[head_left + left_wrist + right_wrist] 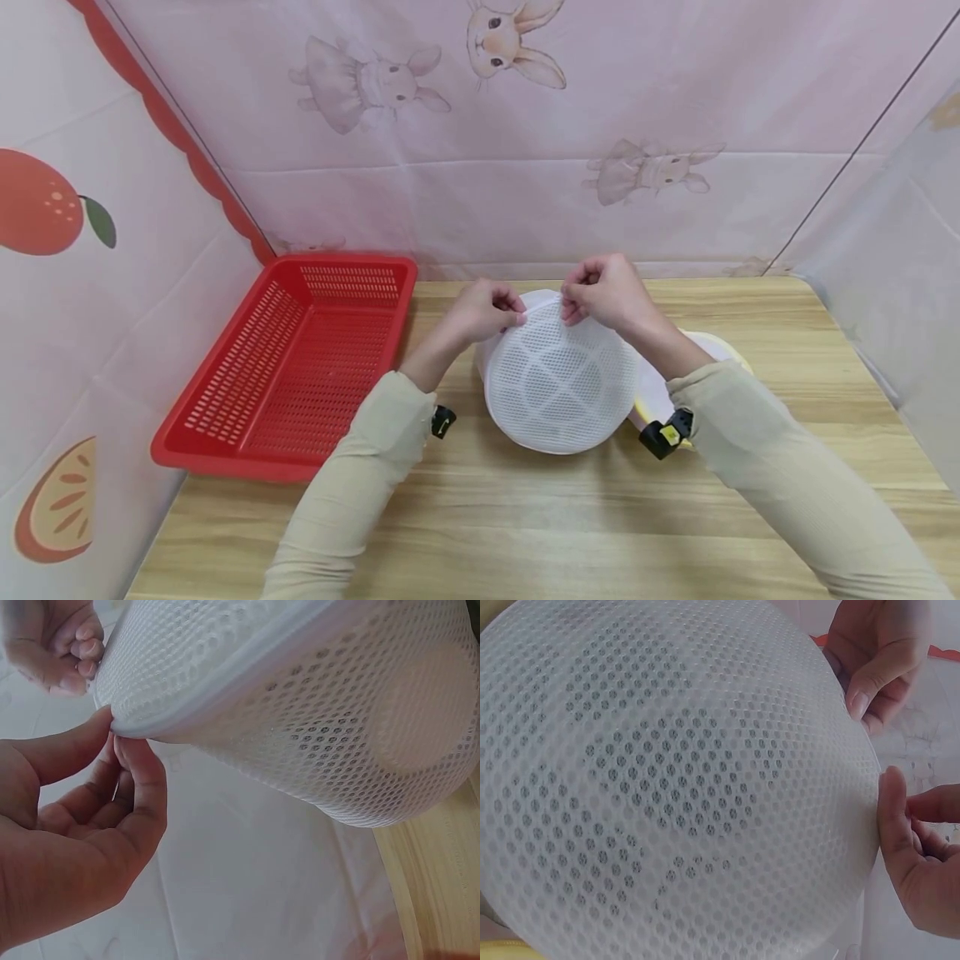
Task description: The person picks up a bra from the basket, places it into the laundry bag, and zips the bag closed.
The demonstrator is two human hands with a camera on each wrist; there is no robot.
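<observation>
A round white mesh laundry bag (558, 383) stands tilted on the table, its round mesh face toward me in the head view. My left hand (483, 310) pinches the zippered rim (217, 694) at the top between thumb and forefinger. Close to it on the right, my right hand (606, 292) holds the same rim with curled fingers, as the right wrist view shows beside the right hand (922, 851). A pale round patch (427, 709) shows on the bag's side in the left wrist view. Whether a zipper pull is between the right fingers is hidden.
A red perforated plastic basket (322, 367) sits on the left of the wooden table (495, 533). Partly behind my right forearm lies a pale item with a yellow edge (720, 343). Printed curtains (510, 208) enclose the table at the back and sides.
</observation>
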